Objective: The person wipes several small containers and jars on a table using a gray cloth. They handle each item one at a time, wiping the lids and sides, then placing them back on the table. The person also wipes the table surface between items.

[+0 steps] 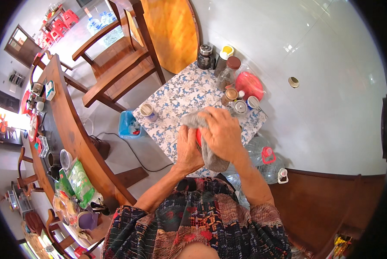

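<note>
Above the small table with a blue-and-white floral cover (176, 97), my hands are close together. A grey cloth (213, 160) is in my right hand (221, 133), its fingers bent over it and pressing it against a red object (198, 138). My left hand (189, 150) closes round the near left side of that red object. Only a narrow red strip shows between hand and cloth, so its kind is hidden. A small lidded can (148, 111) stands on the cover to the left. A glass teapot with a metal lid (240, 107) is just beyond my right hand.
Along the far right edge stand a dark flask (205, 58), a red-brown-lidded jar (228, 74) and a pink bag (249, 85). Large clear water bottles (262, 160) sit right of the table. A blue bin (131, 124) and wooden armchair (115, 60) are left.
</note>
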`<control>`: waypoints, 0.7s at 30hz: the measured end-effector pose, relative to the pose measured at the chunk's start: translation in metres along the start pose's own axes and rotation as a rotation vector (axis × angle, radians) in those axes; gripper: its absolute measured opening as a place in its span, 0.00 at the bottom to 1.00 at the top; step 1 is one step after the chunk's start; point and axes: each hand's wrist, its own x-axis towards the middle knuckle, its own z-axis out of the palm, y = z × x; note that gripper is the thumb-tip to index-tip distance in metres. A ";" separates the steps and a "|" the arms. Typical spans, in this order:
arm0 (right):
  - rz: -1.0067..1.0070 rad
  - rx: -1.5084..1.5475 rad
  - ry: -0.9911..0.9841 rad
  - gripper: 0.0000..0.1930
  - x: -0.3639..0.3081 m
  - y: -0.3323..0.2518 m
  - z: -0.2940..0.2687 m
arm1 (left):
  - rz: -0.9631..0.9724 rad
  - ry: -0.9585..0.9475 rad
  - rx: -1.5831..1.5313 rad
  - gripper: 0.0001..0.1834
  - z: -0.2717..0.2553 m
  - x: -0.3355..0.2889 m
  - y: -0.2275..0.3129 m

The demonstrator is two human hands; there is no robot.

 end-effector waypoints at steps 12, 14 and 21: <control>-0.187 -0.032 0.162 0.17 -0.026 -0.008 0.009 | 0.156 -0.007 0.085 0.35 -0.007 0.009 -0.012; -0.235 -0.086 0.188 0.20 -0.035 -0.018 0.012 | 0.206 0.030 0.065 0.28 -0.006 0.009 -0.011; -0.180 0.034 0.158 0.19 -0.019 -0.011 0.001 | 0.127 0.000 0.146 0.46 -0.010 0.000 -0.014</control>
